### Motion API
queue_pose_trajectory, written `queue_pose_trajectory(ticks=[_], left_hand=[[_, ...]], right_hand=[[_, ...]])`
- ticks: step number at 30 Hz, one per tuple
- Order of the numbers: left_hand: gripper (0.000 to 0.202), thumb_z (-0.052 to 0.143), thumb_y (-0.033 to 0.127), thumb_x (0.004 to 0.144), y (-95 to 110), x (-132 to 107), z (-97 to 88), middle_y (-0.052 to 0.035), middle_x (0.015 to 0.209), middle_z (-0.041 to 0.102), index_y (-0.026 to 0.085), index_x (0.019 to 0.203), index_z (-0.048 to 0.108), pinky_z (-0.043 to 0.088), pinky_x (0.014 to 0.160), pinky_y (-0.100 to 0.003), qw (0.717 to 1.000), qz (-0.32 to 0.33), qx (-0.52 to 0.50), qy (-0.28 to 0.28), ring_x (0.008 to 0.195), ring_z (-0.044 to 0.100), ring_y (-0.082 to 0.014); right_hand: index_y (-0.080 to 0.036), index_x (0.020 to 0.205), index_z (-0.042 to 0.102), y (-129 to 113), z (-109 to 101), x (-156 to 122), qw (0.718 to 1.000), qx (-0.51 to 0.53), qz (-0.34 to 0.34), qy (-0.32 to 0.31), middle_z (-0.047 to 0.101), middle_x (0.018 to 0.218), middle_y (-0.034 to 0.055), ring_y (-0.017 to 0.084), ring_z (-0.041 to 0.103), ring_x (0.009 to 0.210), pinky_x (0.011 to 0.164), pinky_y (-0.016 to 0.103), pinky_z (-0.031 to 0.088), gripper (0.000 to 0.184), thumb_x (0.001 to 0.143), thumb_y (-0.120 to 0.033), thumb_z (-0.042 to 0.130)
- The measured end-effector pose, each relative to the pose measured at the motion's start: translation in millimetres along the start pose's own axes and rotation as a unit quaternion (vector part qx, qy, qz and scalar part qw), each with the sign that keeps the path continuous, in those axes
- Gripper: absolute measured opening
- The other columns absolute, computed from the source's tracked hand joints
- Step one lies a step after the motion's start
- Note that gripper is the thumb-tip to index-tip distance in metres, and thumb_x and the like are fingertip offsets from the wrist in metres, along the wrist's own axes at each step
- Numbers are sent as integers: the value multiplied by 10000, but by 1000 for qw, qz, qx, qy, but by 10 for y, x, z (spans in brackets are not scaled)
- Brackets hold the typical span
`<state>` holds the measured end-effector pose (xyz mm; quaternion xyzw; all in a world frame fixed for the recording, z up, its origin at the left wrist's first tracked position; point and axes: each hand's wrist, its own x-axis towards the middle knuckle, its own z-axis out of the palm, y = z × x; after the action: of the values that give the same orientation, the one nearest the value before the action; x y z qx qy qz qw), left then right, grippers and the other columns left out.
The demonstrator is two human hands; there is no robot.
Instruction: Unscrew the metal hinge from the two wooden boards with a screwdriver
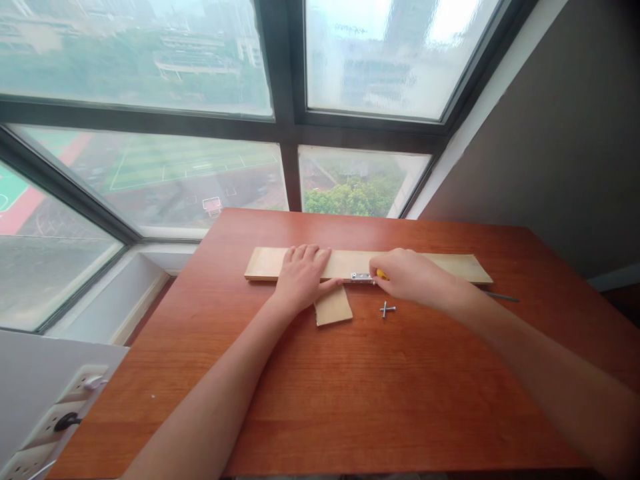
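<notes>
A long pale wooden board (450, 265) lies across the far part of the red-brown table (350, 387). My left hand (301, 278) lies flat on the board with fingers stretched out, its thumb over a small wooden piece (334, 308) butted against the board's near edge. A small metal hinge (361, 277) sits at that edge. My right hand (407, 275) is closed around a yellow-handled tool (383, 274), its tip at the hinge. Two crossed screws (387, 309) lie just in front of my right hand.
A thin dark metal rod (500, 297) lies on the table to the right of the board. Large windows stand behind the table, a grey wall at the right. A white power strip (60, 417) with a plug sits at the lower left.
</notes>
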<state>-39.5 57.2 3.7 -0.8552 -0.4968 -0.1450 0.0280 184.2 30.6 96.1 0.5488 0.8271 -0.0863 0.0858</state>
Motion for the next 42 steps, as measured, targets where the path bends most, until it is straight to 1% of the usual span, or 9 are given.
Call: queue_pose_trajectory(ticks=[6, 14, 18, 21, 24, 28, 31, 35, 42], left_hand=[[659, 460, 682, 864, -2, 1, -3, -134, 1267, 538, 223, 1335, 500, 304, 1037, -429, 1000, 4, 0, 2, 1160, 468, -302], [659, 472, 680, 860, 0, -1, 2, -136, 1266, 539, 226, 1337, 504, 295, 1045, -443, 1000, 2, -2, 5, 1153, 468, -306], [667, 462, 685, 862, 2, 1, 1, -136, 1263, 542, 221, 1339, 503, 302, 1039, -443, 1000, 3, 3, 1, 1144, 472, -306], [672, 462, 689, 859, 3, 2, 0, -134, 1271, 539, 224, 1343, 499, 300, 1040, -445, 1000, 1, 5, -1, 1147, 471, -307], [665, 476, 679, 858, 3, 0, 1, -133, 1269, 539, 224, 1343, 497, 294, 1046, -452, 1000, -2, 4, -2, 1150, 466, -309], [650, 487, 664, 862, 4, -1, -2, -130, 1257, 543, 226, 1341, 495, 287, 1054, -453, 1000, -3, 0, -6, 1158, 460, -310], [643, 491, 660, 862, 8, -1, -7, -127, 1252, 544, 229, 1339, 493, 283, 1057, -452, 1000, -3, 2, -8, 1155, 462, -306], [640, 485, 656, 868, 10, 0, -12, -128, 1245, 546, 227, 1343, 490, 283, 1056, -456, 1000, -2, 5, -10, 1148, 463, -306], [637, 492, 656, 863, 9, -2, -11, -132, 1250, 547, 235, 1341, 495, 282, 1054, -465, 1000, -3, 1, -6, 1155, 459, -313]], right_hand=[[-220, 760, 646, 6, 208, -144, 987, 133, -43, -82, 699, 792, 18, 151, 606, 683, 578, 254, 363, 141, 814, -179, 522], [-216, 782, 640, 62, 285, -203, 987, 145, -24, -60, 701, 786, 29, 168, 618, 689, 603, 266, 388, 137, 841, -201, 516], [-226, 940, 653, 94, 82, -263, 990, 135, -20, 18, 709, 844, 43, 188, 635, 743, 638, 280, 408, 176, 870, -228, 492], [-240, 994, 634, 66, -173, -297, 984, 143, -7, 102, 702, 810, 16, 170, 621, 677, 621, 284, 415, 181, 901, -279, 484], [-249, 940, 631, 13, -428, -326, 960, 170, -17, 222, 704, 887, -1, 165, 639, 766, 689, 285, 451, 109, 889, -303, 551], [-273, 1013, 627, -72, -614, -328, 911, 234, -6, 339, 671, 765, -20, 165, 632, 668, 650, 308, 490, 155, 888, -356, 589], [-267, 1022, 606, -143, -611, -263, 861, 315, -32, 399, 658, 755, -15, 168, 659, 688, 658, 309, 521, 144, 912, -353, 572], [-259, 967, 588, -222, -507, -99, 796, 350, -65, 489, 619, 741, -27, 157, 666, 695, 649, 299, 535, 126, 928, -374, 555], [-298, 1126, 498, -248, -314, 166, 772, 373, -13, 515, 619, 849, 16, 170, 669, 747, 648, 317, 540, 233, 985, -449, 390]])
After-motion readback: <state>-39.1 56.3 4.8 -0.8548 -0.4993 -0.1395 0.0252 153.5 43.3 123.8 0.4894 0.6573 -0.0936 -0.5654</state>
